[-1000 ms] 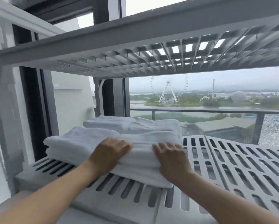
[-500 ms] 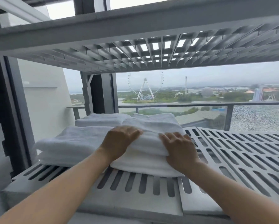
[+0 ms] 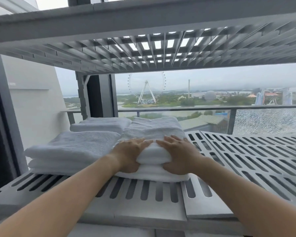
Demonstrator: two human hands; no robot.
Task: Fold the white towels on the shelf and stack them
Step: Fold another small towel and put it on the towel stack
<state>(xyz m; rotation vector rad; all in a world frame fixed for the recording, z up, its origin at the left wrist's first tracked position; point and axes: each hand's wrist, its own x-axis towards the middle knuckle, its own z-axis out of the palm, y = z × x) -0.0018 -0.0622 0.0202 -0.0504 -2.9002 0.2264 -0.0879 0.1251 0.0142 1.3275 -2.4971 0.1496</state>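
Head view. The left hand (image 3: pixel 128 154) and the right hand (image 3: pixel 178 153) are both set on the near edge of the front towel (image 3: pixel 153 153), a folded white towel lying left of centre on the shelf (image 3: pixel 135 218). On each hand the fingers lie over the top of the fold and the thumb is tucked beneath its near edge, so each hand pinches the towel. The two hands are close together, with a narrow strip of towel showing between them.

The front towel rests on a lower towel (image 3: pixel 152 176), also white and folded, which lies directly on the slatted grey shelf. Just beside this pile, to the left, stands the left stack (image 3: pixel 72 147) of two folded white towels, one on the other. The rear towels (image 3: pixel 99 124), folded and white, lie behind both piles, toward the window.

An upper shelf (image 3: pixel 143 19) of the same grey slatted make spans overhead. Beyond the glass are a railing (image 3: pixel 178 109) and a Ferris wheel (image 3: pixel 146 88).
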